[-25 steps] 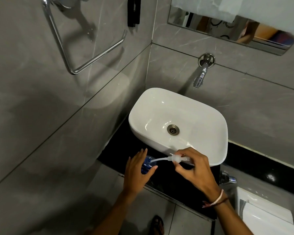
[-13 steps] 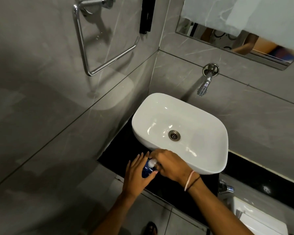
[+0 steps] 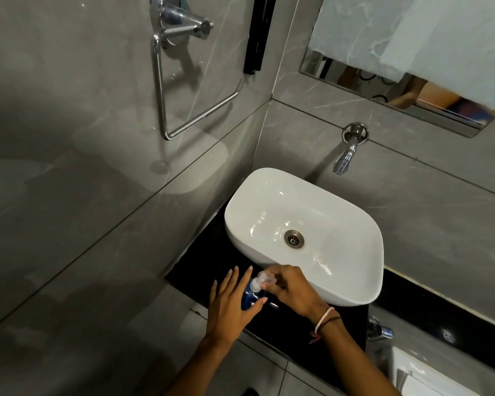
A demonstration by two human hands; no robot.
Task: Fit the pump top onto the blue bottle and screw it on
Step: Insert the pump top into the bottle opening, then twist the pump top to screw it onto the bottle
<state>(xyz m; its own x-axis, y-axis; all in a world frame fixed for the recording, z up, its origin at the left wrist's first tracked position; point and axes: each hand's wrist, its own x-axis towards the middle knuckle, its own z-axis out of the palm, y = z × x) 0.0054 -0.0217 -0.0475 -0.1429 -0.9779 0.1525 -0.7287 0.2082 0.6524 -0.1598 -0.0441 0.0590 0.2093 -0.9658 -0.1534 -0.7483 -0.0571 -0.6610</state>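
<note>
We steady the small blue plastic bottle (image 3: 247,296) with our left hand (image 3: 231,307), just before the white oval basin (image 3: 352,247); our right hand (image 3: 290,290) pinches the clear plastic pump top (image 3: 262,281), seated on its neck; tightening likely remains.

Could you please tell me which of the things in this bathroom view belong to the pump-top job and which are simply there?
In the job:
- blue bottle, held by the left hand
- pump top, sitting on the bottle's neck, gripped by the right hand

Simply there:
- white basin
- wall tap
- chrome towel ring
- mirror
- black counter
</note>
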